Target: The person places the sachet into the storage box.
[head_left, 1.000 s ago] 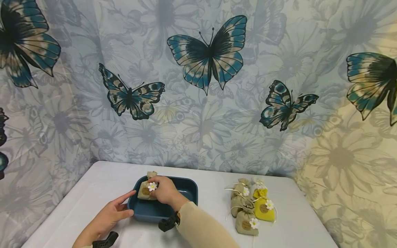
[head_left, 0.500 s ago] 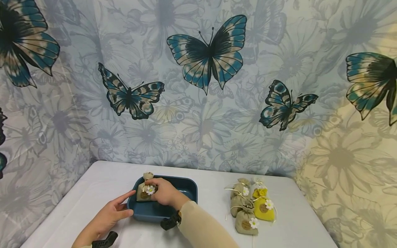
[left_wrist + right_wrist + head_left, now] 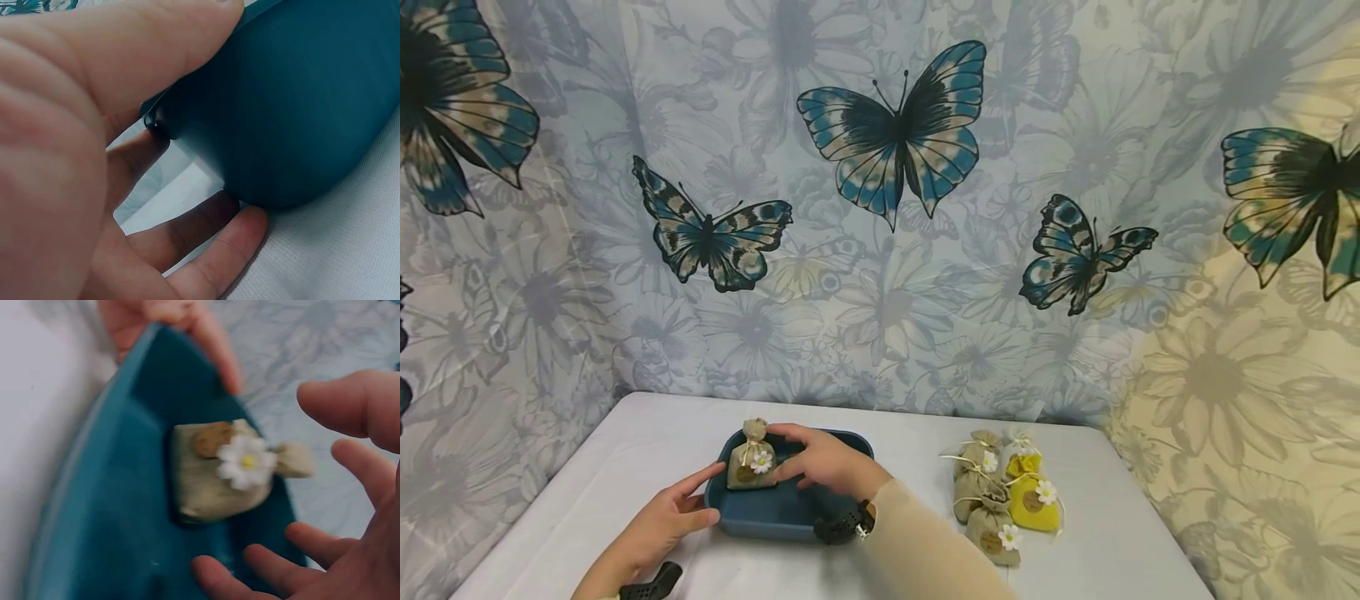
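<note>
A beige drawstring sachet (image 3: 752,463) with a white flower and a round brown tag sits at the left end of a dark blue tray (image 3: 775,527), its tied neck up against the far rim. My right hand (image 3: 831,460) hovers over the tray beside the sachet. In the right wrist view its fingers (image 3: 275,565) are spread and apart from the sachet (image 3: 219,481). My left hand (image 3: 662,521) rests against the tray's left end, index finger at the rim and thumb at the near corner. The left wrist view shows those fingers (image 3: 219,256) fairly straight against the tray's outer wall (image 3: 300,112).
To the right on the white-covered table (image 3: 910,533) lies a cluster of sachets: several beige ones, such as the nearest sachet (image 3: 992,533), a yellow sachet (image 3: 1033,504) and a pale one behind it. A butterfly-print cloth (image 3: 887,333) hangs behind the table.
The right hand has let go of the beige sachet and drawn back to the right, its fingers spreading. The sachet has settled slightly left and nearer in the tray. The left hand stays put.
</note>
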The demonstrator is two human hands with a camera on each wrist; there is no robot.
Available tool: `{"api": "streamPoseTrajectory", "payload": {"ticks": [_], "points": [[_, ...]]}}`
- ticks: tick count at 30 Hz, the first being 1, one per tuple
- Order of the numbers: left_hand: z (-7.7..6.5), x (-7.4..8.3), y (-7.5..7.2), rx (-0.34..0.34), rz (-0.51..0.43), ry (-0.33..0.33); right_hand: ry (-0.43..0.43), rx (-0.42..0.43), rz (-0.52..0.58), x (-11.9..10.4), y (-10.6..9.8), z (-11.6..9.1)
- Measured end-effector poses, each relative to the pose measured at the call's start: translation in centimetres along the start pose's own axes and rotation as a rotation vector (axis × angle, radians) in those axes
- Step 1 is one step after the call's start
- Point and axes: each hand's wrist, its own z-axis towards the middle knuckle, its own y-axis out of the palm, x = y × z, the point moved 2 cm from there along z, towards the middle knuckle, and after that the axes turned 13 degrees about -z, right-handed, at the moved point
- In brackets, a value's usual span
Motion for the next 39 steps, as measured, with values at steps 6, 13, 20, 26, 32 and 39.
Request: {"api": "streamPoseTrajectory", "payload": {"ticks": [6,13,20,26,32,39], "points": [[-0.1,-0.1,-0.1,0.026,0.004,-0.016,-0.068,-0.036,-0.033,-1.4,-3.2,-2.3],[-0.2,-0.2,-0.1,0.006,-0.009,-0.028,-0.156,0.029,-0.075,-2.7,-7.5,-6.4],[-0.4,-0.2,-0.3,0.011,-0.001,-0.040,-0.241,0.132,-0.046,-1.0,-10.8,-12.0],[-0.9,0.1,-0.6,0.028,0.007,-0.044,-0.259,0.201,0.075,1.8,-12.5,-16.9],[-0.6,0.1,-0.4,0.007,0.003,-0.039,-0.252,0.237,0.109,4.9,-13.5,-21.4],[0.0,-0.2,-0.1,-0.015,-0.024,-0.023,-0.264,0.257,0.119,7.8,-13.7,-25.3]]}}
